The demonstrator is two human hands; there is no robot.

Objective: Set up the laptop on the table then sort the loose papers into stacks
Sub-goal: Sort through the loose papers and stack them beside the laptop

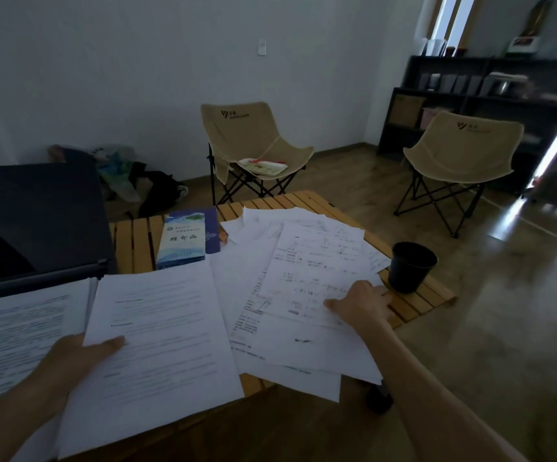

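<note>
A slatted wooden table (413,295) of warm yellow planks carries a loose, overlapping spread of thin white printed papers (307,261), their corners fanned at odd angles and some hanging over the near edge. The right hand (362,303) lies flat on the top sheet of that spread, fingers straight and pressing down near the table's right side. The left hand (80,356) pinches a white printed sheet (160,331) at its left edge, thumb on top and the other fingers hidden beneath; the sheet is smooth, rectangular and held over the near left part of the table. Under it, to the left, lies another page (13,331) dense with lines of text. Behind that, at the left, stands the dark matte laptop (33,221), its lid raised. A glossy blue-and-white booklet (183,241) rests on a purple folder (212,230) at the far middle of the table. A dark, tapered round cup (410,266) stands just beside the papers at the right edge. Beyond the table, two beige fabric folding chairs (253,141) on black crossed legs stand on the polished floor.
</note>
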